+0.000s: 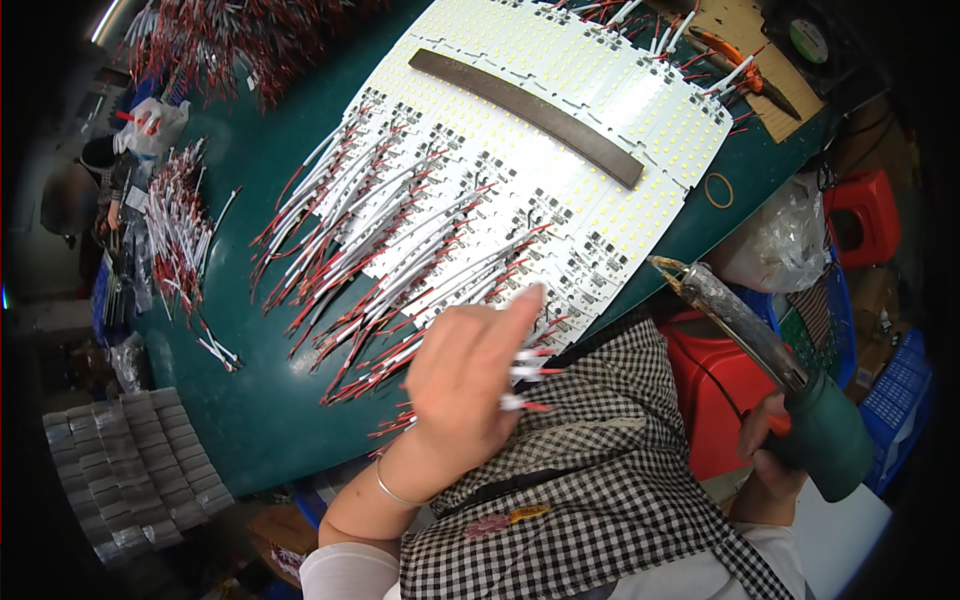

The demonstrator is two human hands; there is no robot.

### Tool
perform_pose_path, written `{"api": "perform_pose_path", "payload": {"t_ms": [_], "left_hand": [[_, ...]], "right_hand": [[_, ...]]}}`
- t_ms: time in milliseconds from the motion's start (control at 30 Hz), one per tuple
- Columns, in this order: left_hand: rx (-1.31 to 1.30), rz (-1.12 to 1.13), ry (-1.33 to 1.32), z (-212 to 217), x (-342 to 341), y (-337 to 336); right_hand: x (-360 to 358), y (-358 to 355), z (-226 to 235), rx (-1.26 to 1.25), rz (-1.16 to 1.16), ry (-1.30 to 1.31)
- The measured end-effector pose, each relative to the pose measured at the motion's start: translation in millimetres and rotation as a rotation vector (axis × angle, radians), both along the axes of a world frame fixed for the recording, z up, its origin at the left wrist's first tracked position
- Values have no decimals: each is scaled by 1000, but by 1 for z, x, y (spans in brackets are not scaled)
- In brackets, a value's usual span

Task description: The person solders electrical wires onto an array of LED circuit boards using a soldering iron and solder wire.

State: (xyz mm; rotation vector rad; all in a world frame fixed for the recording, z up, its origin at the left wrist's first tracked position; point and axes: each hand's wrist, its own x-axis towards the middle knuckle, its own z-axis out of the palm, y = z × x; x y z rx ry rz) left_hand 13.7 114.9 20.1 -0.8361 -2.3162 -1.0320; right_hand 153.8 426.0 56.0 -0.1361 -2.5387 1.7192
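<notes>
My left hand (462,375) is closed around several short white wires (520,403) with red ends. Its index finger points at the near edge of the white LED circuit boards (665,130), which are dotted with yellow chips. Rows of white and red wires (385,235) fan out from the boards toward the left. On the right, my right hand (768,445) grips the green handle of a soldering iron (825,440). The iron's metal barrel slants up and left, and its tip lies close to the boards' right edge. A brown bar (530,115) rests across the boards.
Loose wires (180,230) lie on the green table (270,400), with a larger wire heap (230,40) behind. Orange-handled pliers (745,72) sit on cardboard at the far right. Bundled grey blocks (135,475) stand at left; a red stool (700,390) is below the iron.
</notes>
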Motion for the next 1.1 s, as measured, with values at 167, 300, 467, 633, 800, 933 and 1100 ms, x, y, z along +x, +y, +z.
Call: {"api": "perform_pose_path", "payload": {"t_ms": [167,300,467,633,800,933,1100], "left_hand": [[131,60,-148,14,1,-2],[-246,106,-69,6,-5,-2],[-224,78,-167,8,0,5],[-160,64,-102,6,-1,4],[-110,35,-109,6,-2,5],[-128,-18,-76,4,-4,5],[-210,9,-97,0,-1,7]], "right_hand": [[3,9,-35,-350,80,58],[1,11,-39,-373,179,45],[3,9,-36,-375,123,-21],[4,15,-37,-215,189,-29],[0,20,-35,-143,264,-33],[0,20,-34,-93,267,-33],[-5,17,-33,-150,259,-31]]}}
